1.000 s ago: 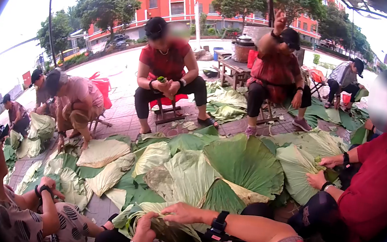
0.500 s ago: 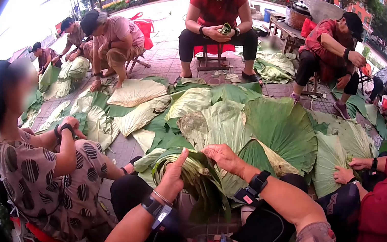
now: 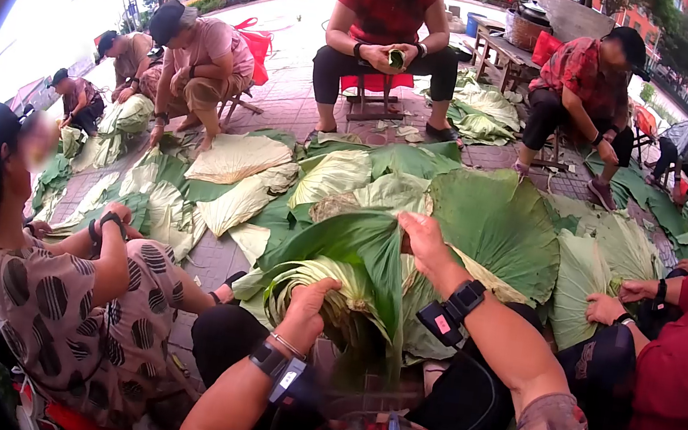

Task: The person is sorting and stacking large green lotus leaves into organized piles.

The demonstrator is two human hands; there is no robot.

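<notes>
My left hand (image 3: 304,313) is closed around a thick bundle of folded lotus leaves (image 3: 314,274), its pale layered edges curving above my thumb. A dark green lotus leaf (image 3: 358,242) fans up from the bundle and drapes down its right side. At this leaf's upper right edge, my right hand (image 3: 428,244) pinches it between thumb and fingers. The leaf and the back of the hand hide some of the fingertips. Just beyond my hands, a large green lotus leaf (image 3: 496,228) lies spread among paler leaves on the ground.
Several people sit around the leaf pile on low stools. A person in patterned clothes (image 3: 55,298) is close on my left; one in a red sleeve (image 3: 685,351) holds a pale leaf (image 3: 576,287) on my right. A wooden table (image 3: 508,51) with a pot stands at the back.
The green leaf has been raised and spread above the bundle. My right hand has moved slightly right and up, holding its edge. My left hand still grips the bundle.
</notes>
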